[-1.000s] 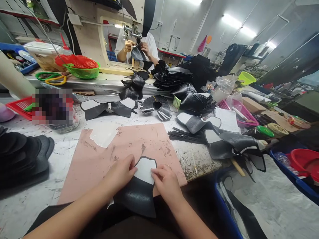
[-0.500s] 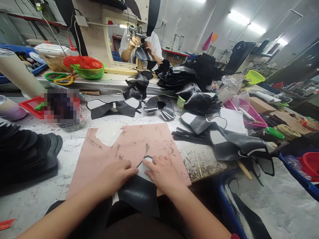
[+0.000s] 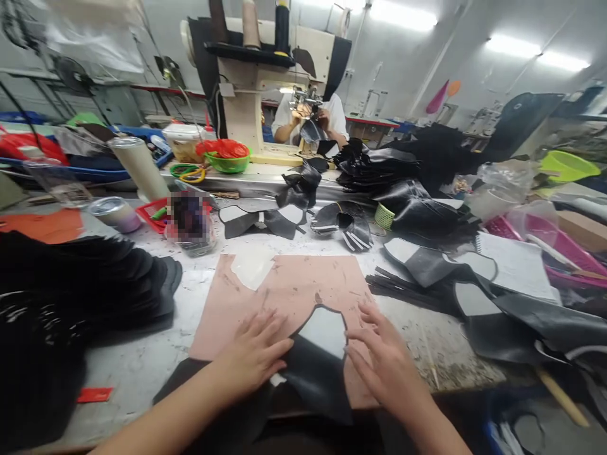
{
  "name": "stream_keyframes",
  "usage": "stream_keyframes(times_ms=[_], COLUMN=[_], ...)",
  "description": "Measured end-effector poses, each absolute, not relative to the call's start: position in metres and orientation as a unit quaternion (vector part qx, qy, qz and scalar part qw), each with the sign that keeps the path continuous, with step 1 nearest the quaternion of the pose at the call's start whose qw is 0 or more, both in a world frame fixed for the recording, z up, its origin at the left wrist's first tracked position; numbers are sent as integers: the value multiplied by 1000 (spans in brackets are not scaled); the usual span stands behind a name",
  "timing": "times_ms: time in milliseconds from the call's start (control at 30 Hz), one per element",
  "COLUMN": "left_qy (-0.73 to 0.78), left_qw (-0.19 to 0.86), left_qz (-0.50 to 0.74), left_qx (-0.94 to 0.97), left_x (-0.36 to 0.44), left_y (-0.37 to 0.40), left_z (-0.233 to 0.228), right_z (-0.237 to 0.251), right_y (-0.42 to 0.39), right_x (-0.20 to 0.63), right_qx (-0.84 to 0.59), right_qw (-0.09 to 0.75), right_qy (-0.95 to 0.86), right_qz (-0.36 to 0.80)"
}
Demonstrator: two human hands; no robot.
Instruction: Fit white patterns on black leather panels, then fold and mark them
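Observation:
A black leather piece [image 3: 315, 373] with a pale grey-white patch [image 3: 323, 330] at its tip lies before me, its lower part hanging over the table's front edge. Under its upper part is a pink board [image 3: 294, 284] with dark smudges. My left hand [image 3: 258, 351] rests with fingers spread on the board, thumb side at the leather's left edge. At the opposite edge my right hand [image 3: 384, 360] is open, fingertips beside or lightly touching the patch's side. A translucent whitish sheet [image 3: 253, 268] lies on the board's far left corner.
Stacked black pieces [image 3: 128, 284] stand at the left. Farther off are a red basket [image 3: 154, 215], a roll of black strips [image 3: 341, 221] and a sewing machine [image 3: 241, 114], with a person [image 3: 336, 117] behind it. More patched leather pieces [image 3: 478, 300] and a notebook [image 3: 516, 265] are right.
Both hands have moved apart from the patch, uncovering it, and their fingers have spread. My view has turned left, so the scene sits farther right.

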State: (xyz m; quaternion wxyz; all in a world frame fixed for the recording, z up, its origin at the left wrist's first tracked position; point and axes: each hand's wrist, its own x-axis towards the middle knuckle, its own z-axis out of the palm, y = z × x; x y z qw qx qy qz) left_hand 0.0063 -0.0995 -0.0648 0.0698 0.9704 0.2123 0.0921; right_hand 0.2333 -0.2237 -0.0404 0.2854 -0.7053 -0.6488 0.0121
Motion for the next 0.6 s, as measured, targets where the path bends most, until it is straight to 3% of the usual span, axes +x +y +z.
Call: stream_keyframes(times_ms=[133, 367, 600], left_qy=[293, 465, 483], left_qw=[105, 80, 97], left_qz=[103, 114, 127], left_qx=[945, 874, 861], left_x=[46, 1, -22], left_y=[-86, -34, 2], left_z=[-53, -38, -39], right_z=[-17, -6, -25], right_y=[-158, -53, 2], right_x=[212, 164, 148], right_qx=[-642, -609, -660], right_qw=[286, 123, 39], right_qy=[-710, -773, -730], right_qz=[43, 133, 172])
